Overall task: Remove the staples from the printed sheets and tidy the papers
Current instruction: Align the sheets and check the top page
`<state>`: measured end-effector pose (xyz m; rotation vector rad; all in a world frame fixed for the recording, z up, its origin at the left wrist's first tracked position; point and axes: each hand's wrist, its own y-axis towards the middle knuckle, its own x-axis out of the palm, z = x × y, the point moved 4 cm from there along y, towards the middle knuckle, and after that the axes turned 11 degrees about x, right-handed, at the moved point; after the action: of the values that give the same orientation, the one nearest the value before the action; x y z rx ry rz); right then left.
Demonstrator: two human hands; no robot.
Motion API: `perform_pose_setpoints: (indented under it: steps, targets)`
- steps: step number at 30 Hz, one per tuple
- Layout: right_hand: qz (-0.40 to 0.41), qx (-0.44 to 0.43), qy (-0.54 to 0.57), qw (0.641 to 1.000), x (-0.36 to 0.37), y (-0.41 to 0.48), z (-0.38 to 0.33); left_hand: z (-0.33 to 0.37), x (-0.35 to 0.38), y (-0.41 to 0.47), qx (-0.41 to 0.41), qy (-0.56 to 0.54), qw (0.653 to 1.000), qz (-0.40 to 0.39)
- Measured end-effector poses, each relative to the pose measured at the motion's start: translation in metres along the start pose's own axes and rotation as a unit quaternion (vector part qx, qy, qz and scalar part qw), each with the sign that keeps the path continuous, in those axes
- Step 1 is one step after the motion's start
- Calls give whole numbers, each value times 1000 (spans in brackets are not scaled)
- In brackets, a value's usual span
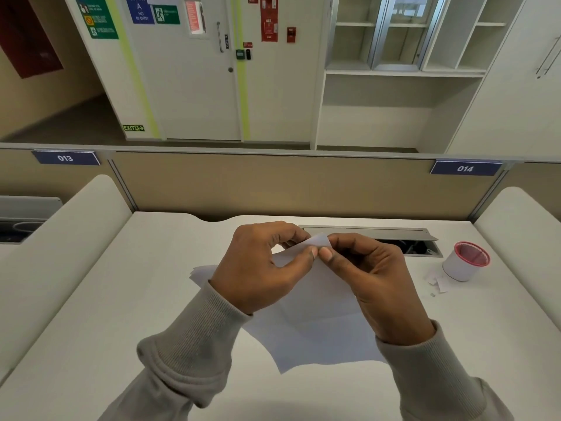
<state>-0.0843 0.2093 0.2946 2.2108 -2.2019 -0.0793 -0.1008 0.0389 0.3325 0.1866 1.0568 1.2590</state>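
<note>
A tag read "013" at far left. Your left hand pinched the top corner of the sheets (held above the desk); your right hand pinched that same corner, thumbs nearly touching. A cup stood rightward, below a tag reading "014".

I'm looking at an open-plan office. I sit at a white desk fenced by a tan partition with numbered seat plates 013 and 014. A cable hatch is set in the desk; beyond stand empty white shelves and a stairwell door with exit signs.
</note>
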Motion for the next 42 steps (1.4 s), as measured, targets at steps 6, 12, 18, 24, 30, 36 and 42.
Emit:
perform_pose_setpoints:
  steps: [6, 12, 18, 24, 30, 36, 42]
  targets:
    - [0, -12, 6, 1000, -4, 0, -2, -7, 0, 0, -22, -17, 999, -31]
    - [-2, -6, 14, 1000, -6, 1, 0, -7, 3, 3, -22, -22, 999, -38]
    - [-2, -11, 19, 1000, -8, 1, 1, -9, 5, 3, -22, -26, 998, -43]
    - [23, -22, 33, 999, -8, 1, 2, -6, 8, 1, 7, 9, 1000, -8]
    - [54, -41, 35, 997, -6, 3, 6, 0, 14, -2, 42, 106, 993, 17]
    - [43, -39, 25, 998, -8, 4, 6, 0, 14, -3, 46, 116, 992, 24]
    - [44, -29, 7, 999, -10, 4, 9, -4, 12, 0, 65, 140, 985, 72]
